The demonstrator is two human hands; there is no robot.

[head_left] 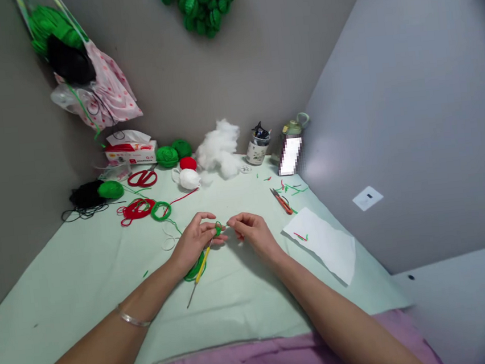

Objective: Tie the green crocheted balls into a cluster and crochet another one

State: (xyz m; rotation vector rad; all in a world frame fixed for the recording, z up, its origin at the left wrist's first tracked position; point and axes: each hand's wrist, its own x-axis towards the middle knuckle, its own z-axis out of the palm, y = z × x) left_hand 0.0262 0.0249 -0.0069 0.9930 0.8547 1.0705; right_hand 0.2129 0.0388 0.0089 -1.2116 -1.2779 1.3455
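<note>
My left hand (196, 239) is closed in a pinch on a small green crochet piece (218, 228). A yellow-handled crochet hook (199, 269) slants down from under that hand, over a green yarn piece (193, 272) on the table. My right hand (249, 231) is pinched too, its fingertips at a thin strand right beside the green piece. Both hands hover just above the pale green table cover (83, 266), near its middle.
Red and green yarn loops (142, 210), red scissors (142, 178), yarn balls (167, 156), white stuffing (219, 144), a tissue box (131, 152), a cup (257, 149) and a bottle (292, 137) line the back. Small snips (281, 200) and white paper (323, 242) lie right. Bags (87, 88) hang at left.
</note>
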